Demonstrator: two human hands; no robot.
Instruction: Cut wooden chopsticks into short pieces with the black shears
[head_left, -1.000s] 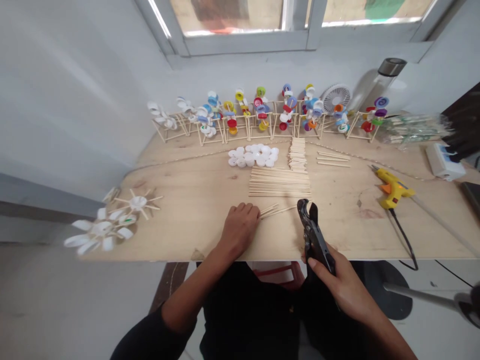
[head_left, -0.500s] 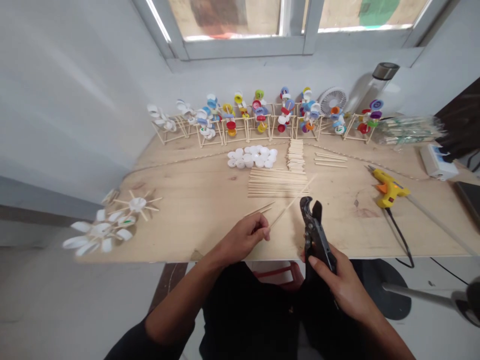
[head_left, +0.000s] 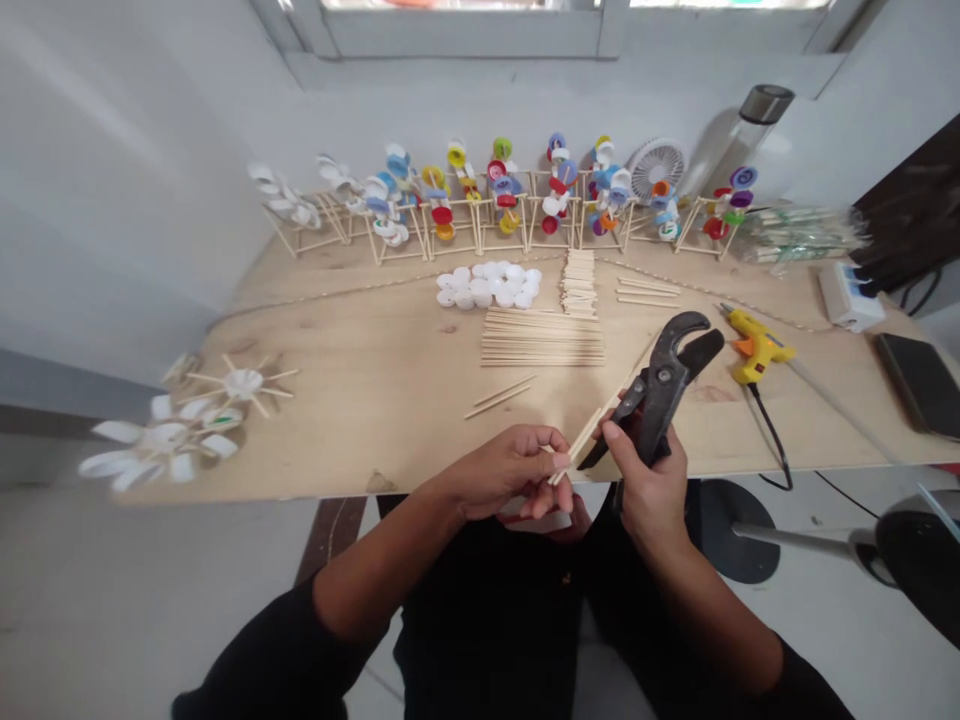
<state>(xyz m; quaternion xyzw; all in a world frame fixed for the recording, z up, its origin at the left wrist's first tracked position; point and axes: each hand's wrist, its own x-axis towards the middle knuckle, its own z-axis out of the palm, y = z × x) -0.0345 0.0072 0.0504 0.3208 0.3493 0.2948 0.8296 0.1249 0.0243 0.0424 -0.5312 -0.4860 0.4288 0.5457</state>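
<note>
My left hand (head_left: 517,478) pinches the near end of a thin wooden stick (head_left: 592,428) just in front of the wooden table's (head_left: 360,380) near edge. The stick slants up and to the right, behind the black cutting pliers (head_left: 664,385). My right hand (head_left: 649,470) grips the pliers by the handles, jaws open and raised over the table. Two loose sticks (head_left: 499,396) lie on the table just beyond my left hand.
A row of sticks (head_left: 541,336), a smaller stack (head_left: 577,283) and white bottle caps (head_left: 487,284) lie mid-table. Stick frames with coloured caps (head_left: 502,200) line the back wall. A yellow glue gun (head_left: 754,348), power strip (head_left: 847,297) and dark phone (head_left: 919,382) sit right. White cap wheels (head_left: 195,415) lie left.
My left hand lifted one stick off the table and drew it toward me. My right hand raised the pliers and tilted them right, next to the stick. The view dropped lower.
</note>
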